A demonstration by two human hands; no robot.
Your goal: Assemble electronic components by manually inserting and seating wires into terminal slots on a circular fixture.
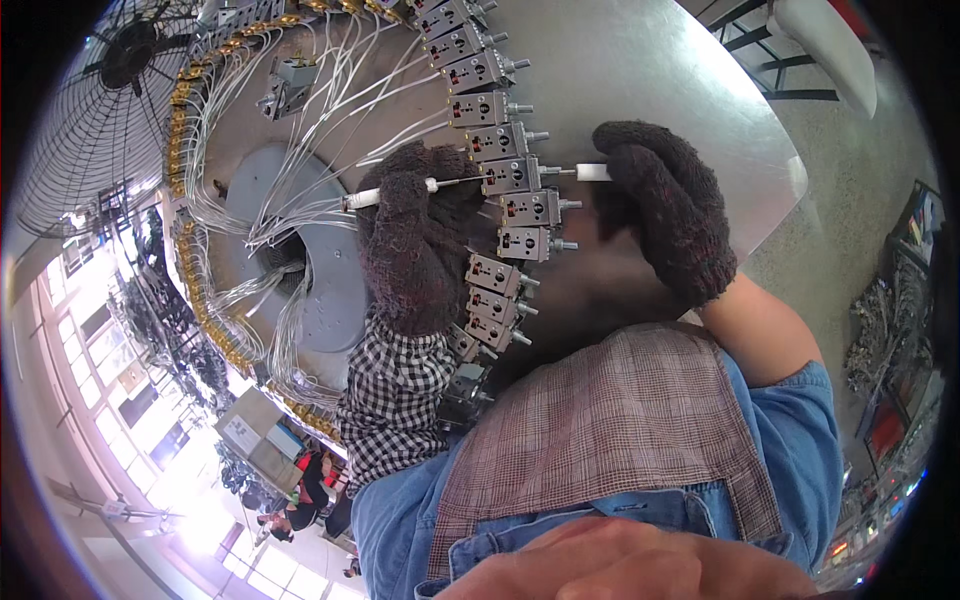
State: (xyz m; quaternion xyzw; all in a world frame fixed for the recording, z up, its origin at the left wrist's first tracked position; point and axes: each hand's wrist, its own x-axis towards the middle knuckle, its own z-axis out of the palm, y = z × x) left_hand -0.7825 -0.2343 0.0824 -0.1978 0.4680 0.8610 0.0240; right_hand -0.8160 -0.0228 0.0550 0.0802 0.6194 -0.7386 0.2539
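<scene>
My left hand [410, 245], in a dark knitted glove, is closed round a thin screwdriver [362, 199] with a white handle. Its slim metal shaft reaches right to a small metal switch box [512, 176] in a curved row. From the other side comes my right hand [672, 210], gloved alike and with fingers curled in. It grips a white cylindrical tool [592, 172], whose tip is at the threaded stem of the same box. Whether that tip touches the stem I cannot tell. Neighbouring metal boxes [530, 209] have stems pointing right.
The boxes line the right side of a round metal turntable [400, 70] with a grey disc [340, 310] at its middle. White wires [325, 130] run to brass fittings [180, 120] round the rim. A loose box [292, 85] lies inside. A large fan [130, 60] stands far left.
</scene>
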